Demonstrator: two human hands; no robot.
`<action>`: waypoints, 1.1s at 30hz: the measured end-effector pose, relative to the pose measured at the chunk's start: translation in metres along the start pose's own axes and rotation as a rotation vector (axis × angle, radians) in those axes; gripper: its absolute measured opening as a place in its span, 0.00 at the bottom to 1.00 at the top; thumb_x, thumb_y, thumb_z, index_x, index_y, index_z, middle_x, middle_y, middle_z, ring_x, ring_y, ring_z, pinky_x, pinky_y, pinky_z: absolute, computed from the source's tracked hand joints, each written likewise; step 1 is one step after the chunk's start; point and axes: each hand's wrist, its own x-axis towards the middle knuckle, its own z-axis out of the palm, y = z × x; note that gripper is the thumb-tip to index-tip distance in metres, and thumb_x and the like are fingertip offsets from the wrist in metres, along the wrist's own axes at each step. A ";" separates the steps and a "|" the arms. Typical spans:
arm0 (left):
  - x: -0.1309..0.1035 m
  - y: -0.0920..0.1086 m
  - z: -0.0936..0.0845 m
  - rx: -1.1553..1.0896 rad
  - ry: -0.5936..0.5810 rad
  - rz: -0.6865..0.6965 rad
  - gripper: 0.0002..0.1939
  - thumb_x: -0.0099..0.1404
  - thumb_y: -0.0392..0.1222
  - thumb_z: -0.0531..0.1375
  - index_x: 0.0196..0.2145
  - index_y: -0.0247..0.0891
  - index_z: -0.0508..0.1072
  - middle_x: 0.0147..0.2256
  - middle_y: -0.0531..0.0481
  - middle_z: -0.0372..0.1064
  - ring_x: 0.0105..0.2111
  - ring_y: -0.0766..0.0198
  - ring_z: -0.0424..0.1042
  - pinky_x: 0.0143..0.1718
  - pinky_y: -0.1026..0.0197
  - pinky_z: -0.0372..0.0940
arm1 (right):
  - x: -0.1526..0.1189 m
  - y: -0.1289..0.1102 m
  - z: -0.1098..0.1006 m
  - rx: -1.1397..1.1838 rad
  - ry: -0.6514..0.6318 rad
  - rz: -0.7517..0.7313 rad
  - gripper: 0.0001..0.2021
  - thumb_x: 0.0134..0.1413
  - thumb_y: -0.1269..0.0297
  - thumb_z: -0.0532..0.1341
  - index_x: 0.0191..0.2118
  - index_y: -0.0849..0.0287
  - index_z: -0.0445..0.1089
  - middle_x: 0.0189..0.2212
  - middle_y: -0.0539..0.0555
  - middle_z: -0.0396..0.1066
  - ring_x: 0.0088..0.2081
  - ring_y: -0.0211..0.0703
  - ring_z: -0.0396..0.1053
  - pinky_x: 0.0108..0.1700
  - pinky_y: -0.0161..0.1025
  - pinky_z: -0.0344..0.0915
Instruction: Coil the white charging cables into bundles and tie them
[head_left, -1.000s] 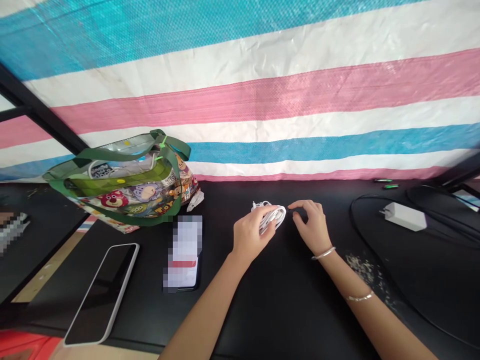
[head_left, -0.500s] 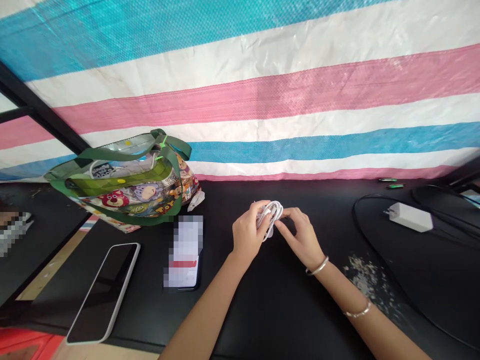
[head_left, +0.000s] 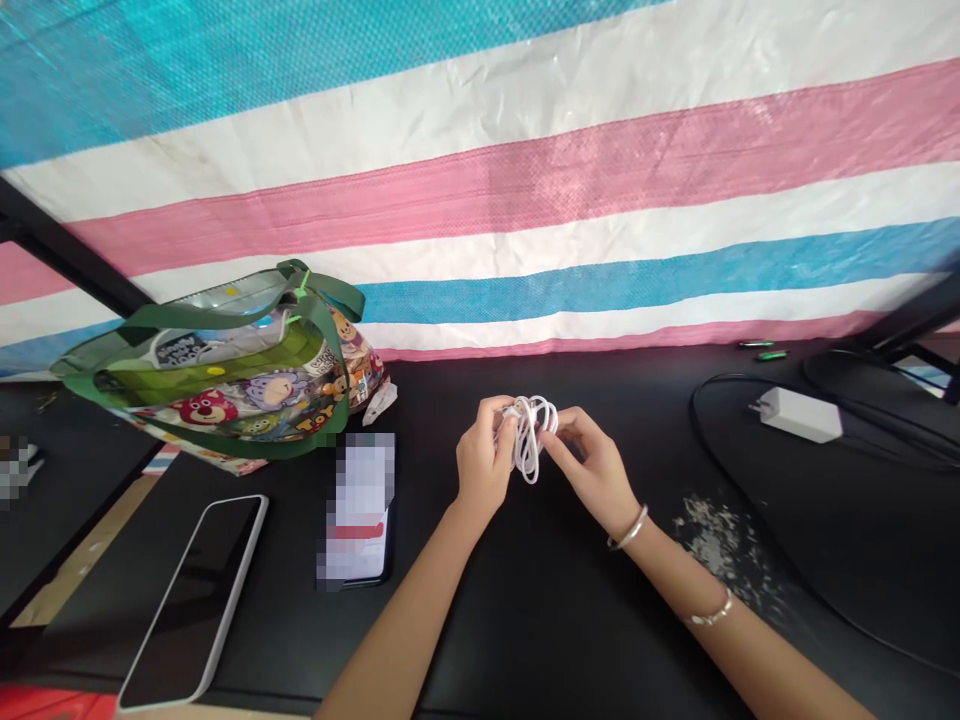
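A coiled white cable is held up between my two hands, above the black table. My left hand pinches the left side of the coil, thumb in front. On the right side, my right hand grips the loops between thumb and fingers, with a silver bangle at the wrist. The loops fan out between the hands and hang a little below the fingertips. The cable's ends are partly hidden by my left fingers.
On the black table lie a lit phone and a dark-screened device. A green-handled bag stands back left. At right are a white adapter, black cables and two small green batteries.
My right hand has closed on the right side of the coil, and the loops have spread apart. The whole view has shifted slightly.
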 end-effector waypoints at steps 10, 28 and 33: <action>0.003 -0.001 0.002 -0.239 0.047 -0.024 0.05 0.66 0.42 0.52 0.38 0.40 0.64 0.38 0.48 0.76 0.37 0.63 0.76 0.37 0.64 0.68 | 0.004 -0.001 -0.002 0.197 0.020 0.133 0.19 0.49 0.43 0.62 0.29 0.55 0.64 0.22 0.48 0.69 0.25 0.39 0.68 0.29 0.38 0.69; 0.013 0.006 -0.002 -0.708 0.131 -0.304 0.21 0.54 0.59 0.63 0.36 0.40 0.67 0.23 0.54 0.70 0.24 0.65 0.73 0.26 0.64 0.66 | 0.007 -0.001 -0.006 0.387 0.054 0.214 0.19 0.45 0.45 0.65 0.31 0.56 0.65 0.18 0.44 0.66 0.19 0.34 0.64 0.24 0.35 0.63; 0.013 0.009 -0.003 -0.762 0.107 -0.338 0.19 0.53 0.55 0.65 0.34 0.39 0.68 0.21 0.56 0.67 0.20 0.67 0.69 0.23 0.66 0.62 | 0.009 -0.001 -0.008 0.371 0.089 0.220 0.19 0.44 0.44 0.65 0.29 0.57 0.65 0.17 0.44 0.65 0.18 0.32 0.61 0.22 0.34 0.60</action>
